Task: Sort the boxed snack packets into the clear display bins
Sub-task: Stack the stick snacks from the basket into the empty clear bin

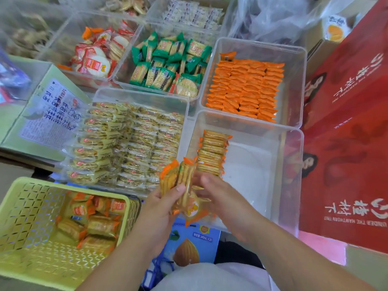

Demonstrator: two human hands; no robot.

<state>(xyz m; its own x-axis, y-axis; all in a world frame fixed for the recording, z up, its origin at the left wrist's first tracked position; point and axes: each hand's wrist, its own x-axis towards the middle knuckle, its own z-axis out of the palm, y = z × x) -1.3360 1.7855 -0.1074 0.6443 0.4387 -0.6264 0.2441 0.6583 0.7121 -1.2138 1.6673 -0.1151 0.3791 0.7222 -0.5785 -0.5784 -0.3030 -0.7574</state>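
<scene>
— Beside the yellow basket [31, 206], what's happening?
— Left hand [161, 206] and right hand [218, 194] share a closed grip on orange cracker packets [184, 185] at the near edge of the clear bin [252, 175]; best stood on edge, tight against the row [212, 154] inside.

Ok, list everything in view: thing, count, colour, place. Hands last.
near bin: one, clear, front right
cracker row: one, orange-edged, against its left wall
orange packets: many, orange, bin behind it
yellow packets: many, yellow, centre bin
green packets: many, green, bin behind centre
red-white packets: several, red-white, back-left bin
basket: one, lime, front left, part-filled
red carton: one, red, right
held packets: few, orange-edged, front centre
left hand: grips held packets
right hand: same packets
</scene>
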